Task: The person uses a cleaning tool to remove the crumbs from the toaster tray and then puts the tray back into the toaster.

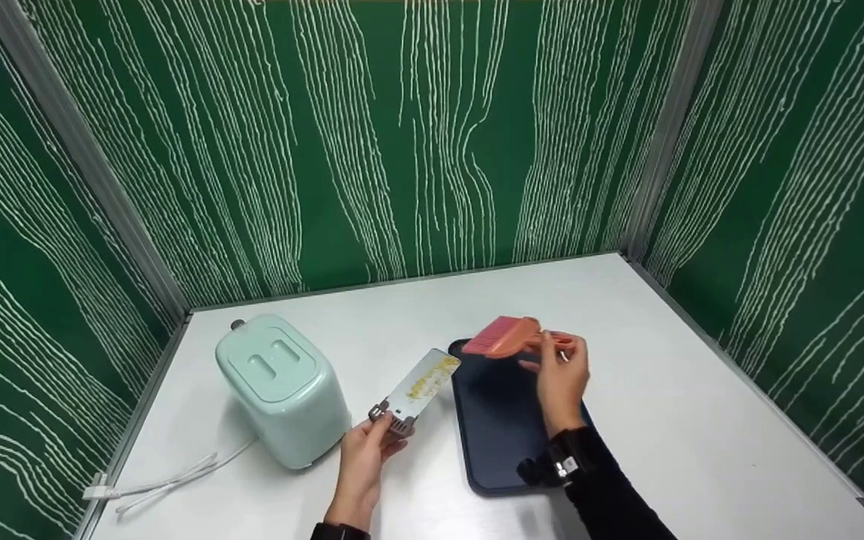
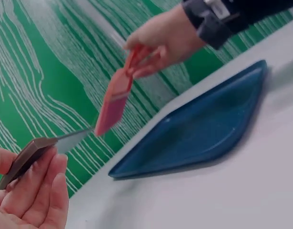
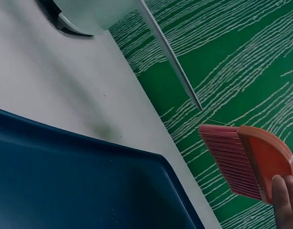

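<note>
My left hand (image 1: 363, 459) grips the dark slotted end of a flat metal crumb tray (image 1: 426, 384), thumb on top and fingers below. Yellowish crumbs lie along its upper face, and it tilts up and away over the table. In my right hand (image 1: 563, 379) is a small orange brush (image 1: 513, 341) with pink bristles (image 3: 229, 160), pinched by the handle. The bristles hang close to the far end of the crumb tray in the left wrist view. Below the brush, a dark blue tray (image 1: 496, 431) lies flat, partly covered by my right forearm.
A mint-green toaster (image 1: 289, 397) with a lid on top stands to the left of my left hand. Its white cord and plug (image 1: 98, 491) lie at the table's left edge. Green patterned walls (image 1: 432, 150) enclose the white table (image 1: 702, 420) at the back and sides.
</note>
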Demonstrator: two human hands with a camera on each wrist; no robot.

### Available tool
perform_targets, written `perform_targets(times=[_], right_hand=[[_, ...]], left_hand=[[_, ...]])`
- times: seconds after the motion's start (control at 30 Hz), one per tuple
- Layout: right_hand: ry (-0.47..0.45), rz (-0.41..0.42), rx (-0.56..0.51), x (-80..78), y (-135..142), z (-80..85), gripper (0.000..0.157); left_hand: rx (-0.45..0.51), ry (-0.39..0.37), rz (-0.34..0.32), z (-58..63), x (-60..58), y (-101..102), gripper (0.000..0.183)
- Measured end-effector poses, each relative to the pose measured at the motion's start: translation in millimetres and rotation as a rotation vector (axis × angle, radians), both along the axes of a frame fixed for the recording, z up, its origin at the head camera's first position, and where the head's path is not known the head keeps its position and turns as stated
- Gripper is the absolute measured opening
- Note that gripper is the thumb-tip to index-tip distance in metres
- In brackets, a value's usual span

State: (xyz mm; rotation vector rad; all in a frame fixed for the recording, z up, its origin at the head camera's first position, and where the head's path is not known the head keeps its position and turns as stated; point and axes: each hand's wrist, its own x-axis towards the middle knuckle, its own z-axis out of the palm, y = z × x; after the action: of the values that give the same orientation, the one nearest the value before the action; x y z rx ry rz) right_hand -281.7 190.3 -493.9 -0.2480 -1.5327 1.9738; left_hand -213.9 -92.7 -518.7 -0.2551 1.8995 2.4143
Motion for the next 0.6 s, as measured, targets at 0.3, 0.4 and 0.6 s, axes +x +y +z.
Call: perform_targets(times=[0.3, 0.4, 0.6], right_hand=[[-0.034, -0.044, 0.019, 11.4, 33, 4.1, 0.022], [-0.016, -0.068, -0.018, 12.4, 39, 4.0, 0.018], [-0.027, -0.068, -0.035, 16.1, 46, 2.0, 0.017]], left_hand=[[0.013, 0.015, -0.055, -13.6, -8.1, 19, 0.038], [0.008, 0.032, -0.071, -19.0, -14.2, 25, 0.038], [0.024, 0.036, -0.085, -31.6, -26.8, 32, 0.038]])
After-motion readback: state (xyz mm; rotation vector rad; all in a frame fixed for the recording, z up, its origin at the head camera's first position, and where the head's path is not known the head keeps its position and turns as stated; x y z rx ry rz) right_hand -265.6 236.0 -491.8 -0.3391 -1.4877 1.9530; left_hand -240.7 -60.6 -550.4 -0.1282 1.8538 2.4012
